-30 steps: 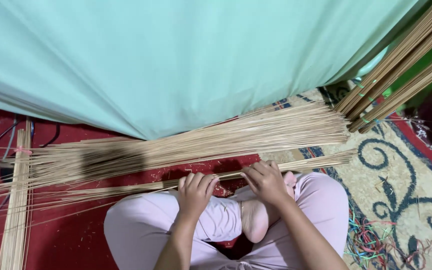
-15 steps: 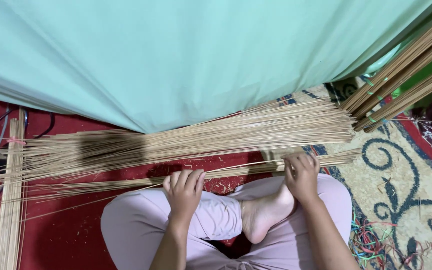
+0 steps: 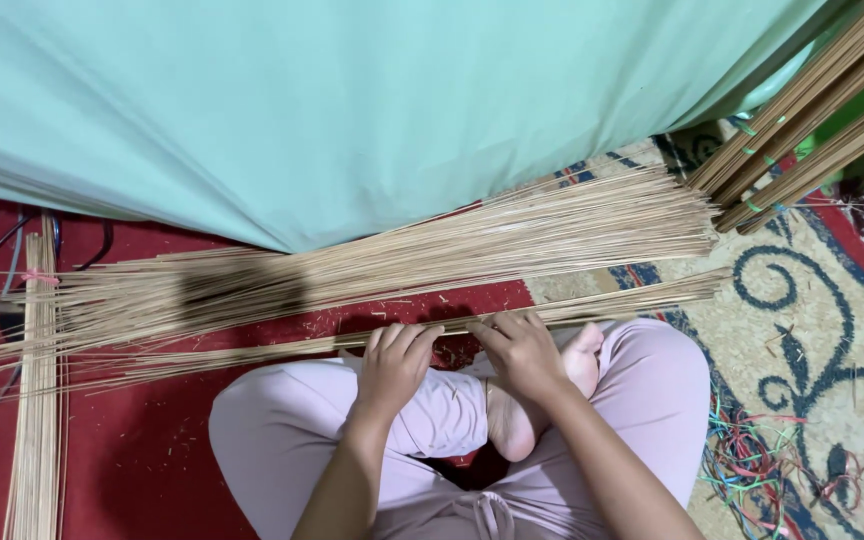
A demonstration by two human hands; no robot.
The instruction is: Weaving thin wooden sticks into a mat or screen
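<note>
Right hand point(image 3: 522, 350) has slid back inward beside left hand point(image 3: 397, 360), both now gripping the thin bundle of pale bamboo sticks point(image 3: 282, 350) lying across the red floor mat point(image 3: 152, 450) before the crossed legs.

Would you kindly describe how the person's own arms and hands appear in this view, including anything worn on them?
Both forearms are bare, with no sleeves in view. The left hand and right hand wear no gloves, and no rings, bracelets or watch can be seen. Lower down, the person wears pale pink trousers.
</note>
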